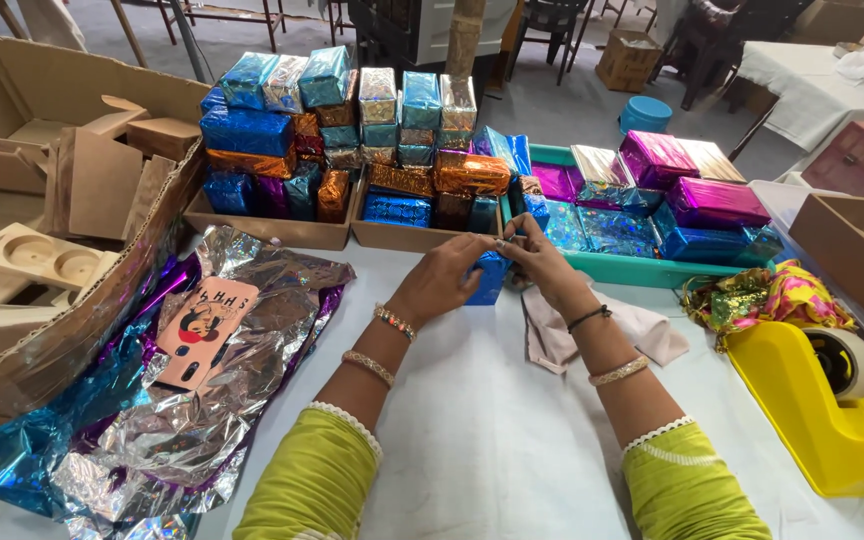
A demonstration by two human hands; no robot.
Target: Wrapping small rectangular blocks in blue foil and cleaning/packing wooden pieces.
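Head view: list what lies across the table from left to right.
Cardboard box of brown inserts → crumpled foil sheets → left hand → small blue wrapped box → right hand → yellow tape dispenser.

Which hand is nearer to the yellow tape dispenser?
Right. The right hand is at the small blue box, left of the yellow tape dispenser; the left hand holds the box's far side.

Fingers of the left hand (440, 285) and right hand (542, 262) cover most of a small blue foil box (490, 278); the yellow tape dispenser (812, 400) runs off the right edge.
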